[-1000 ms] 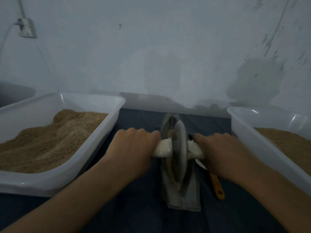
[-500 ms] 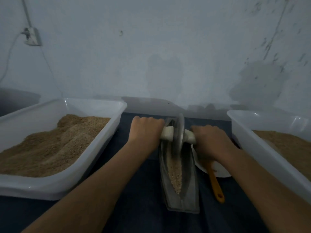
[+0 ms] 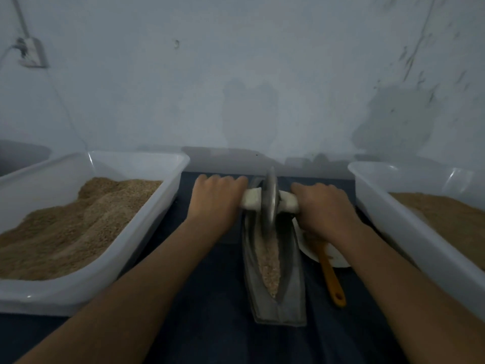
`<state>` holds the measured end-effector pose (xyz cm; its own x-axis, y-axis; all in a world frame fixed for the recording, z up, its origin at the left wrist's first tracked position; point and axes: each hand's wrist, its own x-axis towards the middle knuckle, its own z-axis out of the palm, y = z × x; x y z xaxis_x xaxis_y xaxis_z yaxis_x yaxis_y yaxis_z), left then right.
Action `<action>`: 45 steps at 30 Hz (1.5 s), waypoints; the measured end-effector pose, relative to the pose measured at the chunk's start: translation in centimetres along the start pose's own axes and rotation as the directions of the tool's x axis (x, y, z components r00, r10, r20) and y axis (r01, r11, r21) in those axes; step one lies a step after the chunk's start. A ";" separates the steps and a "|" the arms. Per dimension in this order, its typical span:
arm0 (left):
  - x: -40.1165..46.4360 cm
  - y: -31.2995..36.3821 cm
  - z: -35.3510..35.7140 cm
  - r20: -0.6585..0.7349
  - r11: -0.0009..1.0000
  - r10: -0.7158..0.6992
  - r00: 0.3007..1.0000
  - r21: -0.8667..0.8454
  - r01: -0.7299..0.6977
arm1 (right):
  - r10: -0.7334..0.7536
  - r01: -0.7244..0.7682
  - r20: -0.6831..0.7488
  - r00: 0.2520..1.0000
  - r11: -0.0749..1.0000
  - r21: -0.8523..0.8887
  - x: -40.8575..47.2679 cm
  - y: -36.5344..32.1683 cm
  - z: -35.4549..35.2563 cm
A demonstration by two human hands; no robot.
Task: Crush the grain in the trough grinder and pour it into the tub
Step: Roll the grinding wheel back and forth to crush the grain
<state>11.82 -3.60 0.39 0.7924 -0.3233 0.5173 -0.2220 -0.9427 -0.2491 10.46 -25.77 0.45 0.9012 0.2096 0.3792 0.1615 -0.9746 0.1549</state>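
At the far end of the trough grinder point(image 3: 275, 279), which lies lengthwise on the dark bench point(image 3: 210, 332), the metal wheel point(image 3: 269, 203) stands upright in the groove. The left hand point(image 3: 216, 203) and the right hand point(image 3: 324, 208) each hold one end of the pale axle handle point(image 3: 252, 200) that runs through the wheel, fingers curled round it on either side. Behind the wheel, toward the person, a strip of pale grain point(image 3: 270, 261) lies along the bottom of the groove.

The crushing step looks to be in hand, with pouring not yet begun. The next move probably calls for drawing the wheel back along the groove toward the near tip with even downward pressure from both hands, keeping it upright so it does not ride up the sloped walls and scatter grain over the edge.

To the left sits a white tub point(image 3: 147, 222) heaped with brown grain, and to the right a second white tub point(image 3: 393, 214) holds a flatter layer of similar material. Which one should receive the crushed grain cannot be told. Just beside the grinder on its right, a white plate point(image 3: 333, 258) carries an orange-handled tool point(image 3: 332, 279), partly hidden by the right wrist.
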 end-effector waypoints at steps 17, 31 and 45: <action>-2.1 -0.8 0.4 0.082 0.996 -0.013 0.997 -0.086 0.020 | -0.029 0.030 0.015 0.999 0.996 -0.079 -1.5 -0.7 -1.9; -7.2 -1.5 -2.5 0.005 0.989 0.120 0.993 -0.085 -0.120 | -0.114 0.116 0.050 0.992 0.993 -0.028 -6.9 0.1 -3.4; -3.4 -1.9 -1.1 0.252 0.977 0.034 0.967 -0.213 0.021 | -0.022 0.021 0.080 0.997 1.000 0.014 -2.9 -0.1 -1.9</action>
<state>8.93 -0.81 -0.01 0.9020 -0.3236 0.2859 -0.3208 -0.9454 -0.0580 7.06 -26.17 1.03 0.9268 0.2241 0.3015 0.1860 -0.9710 0.1502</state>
